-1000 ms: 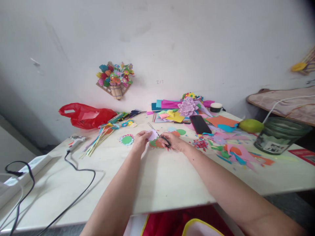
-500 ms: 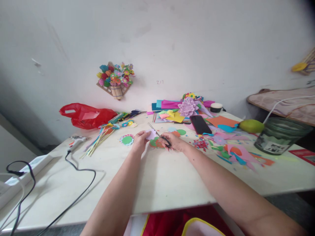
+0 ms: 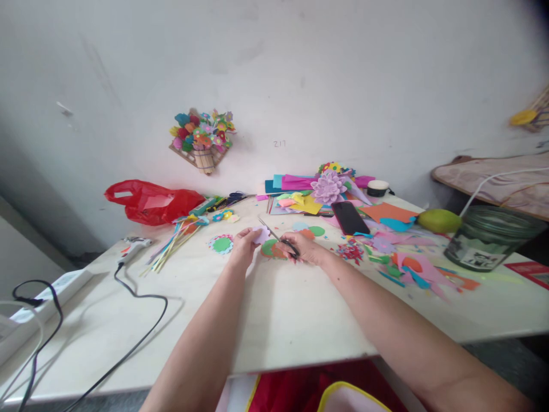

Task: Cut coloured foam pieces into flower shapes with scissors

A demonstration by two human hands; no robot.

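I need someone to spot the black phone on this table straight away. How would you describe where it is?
Start at the white table and look along its far edge, where coloured paper sheets are stacked against the wall. Just in front of the big lilac paper flower lies the phone, flat and screen up. It is the only dark, glossy slab among bright paper scraps.

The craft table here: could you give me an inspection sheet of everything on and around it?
Surface: pale table, paper scraps strewn at right.
Job's things: left hand holds a lilac paper piece; right hand holds scissors at it.
Clutter: phone, red bag, coloured sheets, sticks, jar, green fruit.
Fingers: both hands closed on their things.
Cables: black glue gun cord.
Surroundings: white wall, paper flower bouquet hung on it.
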